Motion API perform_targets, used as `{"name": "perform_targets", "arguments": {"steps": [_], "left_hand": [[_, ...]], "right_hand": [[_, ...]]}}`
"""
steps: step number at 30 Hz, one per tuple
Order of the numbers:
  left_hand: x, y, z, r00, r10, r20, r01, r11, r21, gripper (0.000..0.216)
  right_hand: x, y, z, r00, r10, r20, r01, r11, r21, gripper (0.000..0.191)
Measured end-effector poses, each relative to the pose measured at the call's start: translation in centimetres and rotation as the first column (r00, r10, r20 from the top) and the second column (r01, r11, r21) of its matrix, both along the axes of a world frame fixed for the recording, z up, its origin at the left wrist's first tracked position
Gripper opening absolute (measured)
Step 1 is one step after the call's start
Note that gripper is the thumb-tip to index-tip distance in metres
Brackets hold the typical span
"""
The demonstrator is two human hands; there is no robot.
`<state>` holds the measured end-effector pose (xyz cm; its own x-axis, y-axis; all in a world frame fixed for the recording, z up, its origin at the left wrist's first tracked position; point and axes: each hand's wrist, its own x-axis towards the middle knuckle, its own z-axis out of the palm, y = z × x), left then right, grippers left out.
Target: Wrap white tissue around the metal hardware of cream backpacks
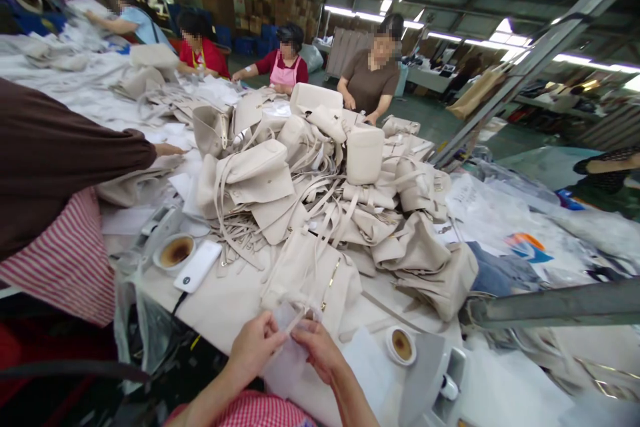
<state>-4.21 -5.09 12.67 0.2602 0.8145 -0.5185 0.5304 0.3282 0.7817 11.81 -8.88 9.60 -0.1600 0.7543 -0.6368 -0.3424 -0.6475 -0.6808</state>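
At the near edge of the table, my left hand (257,343) pinches the end of a narrow beige strap (296,321). Close beside it, my right hand (317,350) is closed on a thin, translucent white sheet (283,363), which hangs between and below both hands. Whether its fingers also grip the strap, I cannot tell. Just beyond my fingers lies a beige handbag (293,273) with a gold zipper (330,283), its near edge partly hidden by the sheet and my hands.
A large heap of beige bags (267,170) covers the table ahead. Brown-stained bowls stand left (175,251) and right (401,345), near a white device (198,267) and a grey dispenser (425,373). A co-worker's sleeve (75,140) reaches in from the left. A metal post (515,60) slants at right.
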Motion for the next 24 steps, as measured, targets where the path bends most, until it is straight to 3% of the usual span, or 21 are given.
{"name": "perform_targets", "arguments": {"steps": [3,8,18,21,24], "left_hand": [[-0.1,0.0,0.5,0.991,-0.054,-0.126,0.061,0.997,0.049,0.018],[-0.1,0.0,0.8,0.982,-0.066,-0.18,0.08,0.994,0.072,0.021],[0.0,-0.4,0.8,0.983,-0.077,-0.167,0.093,0.992,0.09,0.021],[-0.9,-0.1,0.5,0.996,0.025,-0.086,-0.012,0.988,0.151,0.036],[-2.0,0.4,0.0,0.98,0.152,0.125,-0.156,0.988,0.015,0.049]], "right_hand": [[0.1,0.1,0.3,0.999,-0.013,-0.037,0.013,1.0,0.001,0.031],[0.2,0.0,0.7,0.995,-0.037,-0.093,0.039,0.999,0.02,0.032],[-0.3,0.4,0.1,0.995,-0.046,-0.088,0.048,0.998,0.03,0.05],[-0.2,0.7,0.0,0.994,-0.052,-0.1,0.054,0.998,0.022,0.051],[-0.1,0.8,0.0,0.992,-0.052,-0.116,0.054,0.998,0.015,0.05]]}}
